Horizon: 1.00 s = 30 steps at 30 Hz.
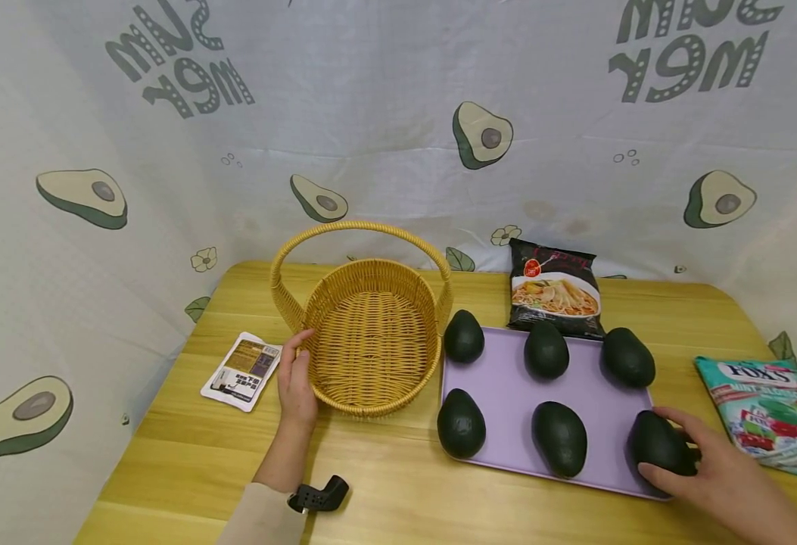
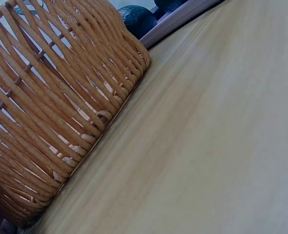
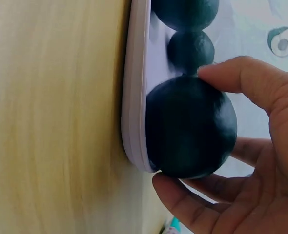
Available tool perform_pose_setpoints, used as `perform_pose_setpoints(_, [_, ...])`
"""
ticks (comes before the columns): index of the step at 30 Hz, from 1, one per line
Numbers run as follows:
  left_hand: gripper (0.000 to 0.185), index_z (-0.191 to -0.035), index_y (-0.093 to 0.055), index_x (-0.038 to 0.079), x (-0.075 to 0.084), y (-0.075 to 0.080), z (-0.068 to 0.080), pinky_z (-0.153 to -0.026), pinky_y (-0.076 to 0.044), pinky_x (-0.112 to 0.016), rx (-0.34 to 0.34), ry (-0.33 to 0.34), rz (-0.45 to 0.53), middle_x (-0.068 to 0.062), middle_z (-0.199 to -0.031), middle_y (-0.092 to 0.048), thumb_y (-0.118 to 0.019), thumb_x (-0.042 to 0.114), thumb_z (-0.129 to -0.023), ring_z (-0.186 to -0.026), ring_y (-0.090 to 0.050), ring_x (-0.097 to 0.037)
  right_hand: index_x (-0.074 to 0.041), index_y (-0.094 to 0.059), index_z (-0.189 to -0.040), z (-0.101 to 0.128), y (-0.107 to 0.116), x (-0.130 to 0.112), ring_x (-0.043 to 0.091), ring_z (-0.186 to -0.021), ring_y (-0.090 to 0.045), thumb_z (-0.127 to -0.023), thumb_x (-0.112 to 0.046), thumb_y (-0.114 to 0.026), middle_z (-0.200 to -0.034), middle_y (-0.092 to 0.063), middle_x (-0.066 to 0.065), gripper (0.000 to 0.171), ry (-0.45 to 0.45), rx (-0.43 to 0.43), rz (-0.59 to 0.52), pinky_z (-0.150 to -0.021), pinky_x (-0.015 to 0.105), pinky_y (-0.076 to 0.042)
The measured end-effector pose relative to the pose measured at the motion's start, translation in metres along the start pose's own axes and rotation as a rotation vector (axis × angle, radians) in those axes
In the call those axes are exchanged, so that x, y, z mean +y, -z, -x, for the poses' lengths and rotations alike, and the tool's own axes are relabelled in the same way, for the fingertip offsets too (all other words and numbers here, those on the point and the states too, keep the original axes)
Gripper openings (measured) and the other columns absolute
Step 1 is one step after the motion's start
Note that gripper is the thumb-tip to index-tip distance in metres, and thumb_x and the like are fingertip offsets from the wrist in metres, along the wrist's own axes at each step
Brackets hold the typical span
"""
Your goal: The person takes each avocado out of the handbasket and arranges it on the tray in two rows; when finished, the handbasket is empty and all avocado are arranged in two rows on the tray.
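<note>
Right at the near right corner of the flat lilac rectangular tray (image 1: 507, 386), a dark green, egg-shaped avocado (image 1: 658, 443) lies on its side, and the right hand (image 1: 701, 462) grips it: the thumb lies over its top and the curled fingers (image 3: 183, 204) wrap beneath, as the right wrist view shows plainly. This avocado sits on the tray's edge, close to the rim nearest the person. Five more dark avocados (image 1: 559, 437) lie on the same tray, two beside the held one in the near row and three in the far row, each apart from the next.

Just left of the tray stands an oval woven wicker basket (image 1: 369, 341) with an arched handle, tan in colour. The left hand (image 1: 296, 382) rests against its left wall, fingers loosely bent around the rim with the thumb at the outside, holding the basket in place. The left wrist view shows the weave close up, its base flat on the pale wooden desk (image 1: 398, 484).

Left of that hand lies a small white printed sachet (image 1: 241, 371). Behind the tray a black packet of noodles (image 1: 556, 289) lies flat, touching the tray's far edge. At the far right of the desk lies a teal and white bag of sweets (image 1: 769, 412). A white cloth printed with avocados (image 1: 398, 136) hangs behind and around the desk.
</note>
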<state>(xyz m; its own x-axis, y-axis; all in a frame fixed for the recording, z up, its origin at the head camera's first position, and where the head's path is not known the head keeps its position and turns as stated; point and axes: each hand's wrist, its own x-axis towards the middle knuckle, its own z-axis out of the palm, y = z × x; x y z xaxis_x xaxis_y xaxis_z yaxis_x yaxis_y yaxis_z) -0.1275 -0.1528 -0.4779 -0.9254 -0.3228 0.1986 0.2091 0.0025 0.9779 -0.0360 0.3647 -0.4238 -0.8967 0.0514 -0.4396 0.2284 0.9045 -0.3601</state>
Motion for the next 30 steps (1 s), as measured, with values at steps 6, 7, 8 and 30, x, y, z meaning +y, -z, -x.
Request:
perform_pose_setpoints(6, [0.042,-0.136,-0.053,-0.003,0.0011,-0.0004,0.0001,-0.115,-0.029,-0.028,-0.001,0.004,0.001,-0.017,-0.148,-0.048,-0.030,0.011,-0.104,-0.140,-0.039,-0.015,0.008,-0.029,-0.149,0.0034,-0.0018,0.0028,0.055,-0.102,-0.055,-0.082,-0.056,-0.079,-0.129,-0.044,0.049,0.104,0.019,-0.025,0.021,-0.080,0.062,-0.056])
perform_pose_setpoints(7, [0.042,-0.136,-0.052,-0.004,0.0012,-0.0004,0.0001,-0.116,-0.027,-0.030,-0.001,0.005,0.001,-0.017,-0.148,-0.048,-0.030,0.010,-0.104,-0.141,-0.038,-0.016,0.007,-0.029,-0.148,0.0038,-0.0019,0.0030,0.055,-0.102,-0.056,-0.083,-0.055,-0.079,-0.129,-0.044,0.049,0.103,0.026,-0.025,0.026,-0.081,0.062,-0.056])
perform_pose_setpoints(8, [0.042,-0.136,-0.052,-0.004,0.0011,-0.0005,0.0001,-0.117,-0.026,-0.032,-0.001,0.005,0.000,-0.018,-0.148,-0.048,-0.029,0.010,-0.104,-0.142,-0.037,-0.018,0.007,-0.030,-0.148,0.0040,-0.0018,0.0032,0.054,-0.102,-0.056,-0.083,-0.055,-0.079,-0.129,-0.044,0.049,0.102,0.032,-0.029,0.028,-0.081,0.062,-0.056])
perform_pose_setpoints(30, [0.042,-0.136,-0.052,-0.005,0.0007,0.0005,0.0003,-0.123,-0.017,-0.047,0.000,-0.013,-0.015,-0.020,-0.147,-0.049,-0.029,0.009,-0.104,-0.148,-0.033,-0.026,0.009,-0.022,-0.153,0.0009,-0.0013,0.0033,0.058,-0.108,-0.049,-0.087,-0.060,-0.073,-0.135,-0.036,0.048,0.108,0.017,-0.052,-0.006,-0.084,0.062,-0.055])
